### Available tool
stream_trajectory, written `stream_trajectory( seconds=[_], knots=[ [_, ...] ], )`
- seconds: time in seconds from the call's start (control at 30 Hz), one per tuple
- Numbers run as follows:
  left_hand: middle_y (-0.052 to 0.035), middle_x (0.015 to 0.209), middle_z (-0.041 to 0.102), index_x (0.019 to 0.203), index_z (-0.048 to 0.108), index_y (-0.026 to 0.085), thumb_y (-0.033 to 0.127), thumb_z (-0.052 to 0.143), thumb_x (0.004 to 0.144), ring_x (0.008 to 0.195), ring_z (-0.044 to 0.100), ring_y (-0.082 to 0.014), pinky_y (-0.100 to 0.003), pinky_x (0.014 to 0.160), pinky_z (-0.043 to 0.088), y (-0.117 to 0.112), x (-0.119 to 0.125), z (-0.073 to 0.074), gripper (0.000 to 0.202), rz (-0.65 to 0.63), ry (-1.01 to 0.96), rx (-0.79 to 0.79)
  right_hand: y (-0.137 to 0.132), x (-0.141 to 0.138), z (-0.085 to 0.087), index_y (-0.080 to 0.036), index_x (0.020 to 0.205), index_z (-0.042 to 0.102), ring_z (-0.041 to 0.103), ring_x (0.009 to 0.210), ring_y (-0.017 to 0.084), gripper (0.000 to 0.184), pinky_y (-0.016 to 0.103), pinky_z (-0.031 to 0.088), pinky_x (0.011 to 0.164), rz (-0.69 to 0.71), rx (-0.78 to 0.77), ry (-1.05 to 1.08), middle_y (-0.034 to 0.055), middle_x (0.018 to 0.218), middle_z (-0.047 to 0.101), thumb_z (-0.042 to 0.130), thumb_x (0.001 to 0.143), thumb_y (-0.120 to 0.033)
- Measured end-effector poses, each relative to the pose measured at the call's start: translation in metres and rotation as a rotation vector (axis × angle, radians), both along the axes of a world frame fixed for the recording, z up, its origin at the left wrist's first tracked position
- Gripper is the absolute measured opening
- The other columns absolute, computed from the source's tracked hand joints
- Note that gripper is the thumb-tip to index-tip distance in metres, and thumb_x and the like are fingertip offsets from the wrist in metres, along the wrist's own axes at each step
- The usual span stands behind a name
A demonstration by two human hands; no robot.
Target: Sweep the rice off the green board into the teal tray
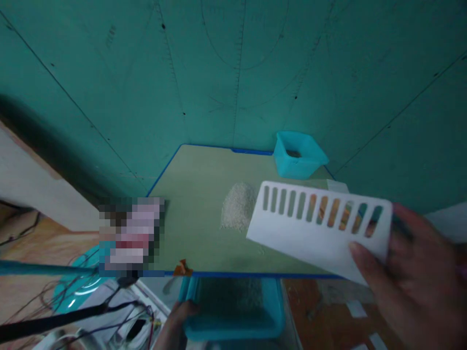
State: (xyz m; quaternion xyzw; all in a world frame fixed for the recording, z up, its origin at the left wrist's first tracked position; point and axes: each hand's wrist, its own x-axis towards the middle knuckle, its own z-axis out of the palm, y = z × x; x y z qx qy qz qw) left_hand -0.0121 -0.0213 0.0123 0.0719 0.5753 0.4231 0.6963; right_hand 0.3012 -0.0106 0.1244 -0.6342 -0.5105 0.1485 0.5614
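Observation:
My right hand (412,282) grips one end of a white slotted plastic piece (317,223), tilted, its far edge resting on the green board (197,194) beside a small pile of white grains (239,206). My left hand (177,321) holds the left side of a teal tray (233,311) below the board's near edge; the tray holds some of the same grains. Only the fingers of the left hand show.
A small teal container (299,155) stands at the board's far right corner. A green cutting mat (233,73) lies under the board. Cables (91,311) and a teal disc (78,287) lie at lower left, near a blurred patch. An orange scrap (182,267) sits on the board's near edge.

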Motion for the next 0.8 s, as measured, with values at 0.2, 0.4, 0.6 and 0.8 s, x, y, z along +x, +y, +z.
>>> stream_trajectory(
  seconds=[0.2,0.4,0.6,0.8],
  knots=[
    [0.0022,0.068,0.076,0.069,0.073,0.023,0.026,0.070,0.055,0.095,0.064,-0.0318,-0.036,0.076,0.050,0.005,0.000,-0.008,0.014,-0.057,-0.038,0.014,0.043,0.022,-0.056,-0.025,0.130,0.039,0.060,0.102,0.028,0.063,0.047,0.045,0.088,-0.142,0.052,0.222,0.0093,0.115,0.062,0.066,0.075,-0.041],
    [0.0012,0.066,0.075,0.065,0.073,0.022,0.027,0.069,0.056,0.076,0.067,-0.0291,-0.034,0.064,0.051,0.011,0.003,-0.003,0.011,-0.077,0.044,-0.021,0.055,0.021,-0.079,-0.018,0.112,0.051,0.060,0.096,0.027,0.045,0.046,0.044,0.086,-0.142,0.013,0.182,0.0107,0.107,0.061,0.061,0.076,-0.044],
    [0.0007,0.069,0.076,0.063,0.074,0.025,0.030,0.073,0.052,0.082,0.066,-0.0326,-0.036,0.068,0.052,0.010,0.001,-0.009,0.012,-0.100,0.012,-0.011,0.047,0.004,-0.084,-0.022,0.111,0.046,0.058,0.099,0.026,0.041,0.042,0.046,0.086,-0.072,-0.100,0.211,0.0103,0.110,0.059,0.059,0.078,-0.045],
    [0.0011,0.068,0.076,0.059,0.073,0.024,0.028,0.075,0.047,0.095,0.063,-0.0345,-0.038,0.079,0.051,0.011,0.006,-0.008,0.013,-0.046,0.035,-0.003,0.032,-0.010,-0.087,-0.023,0.109,0.046,0.060,0.095,0.025,0.038,0.040,0.048,0.083,-0.031,-0.164,0.230,0.0090,0.104,0.061,0.056,0.081,-0.046]
  ],
)
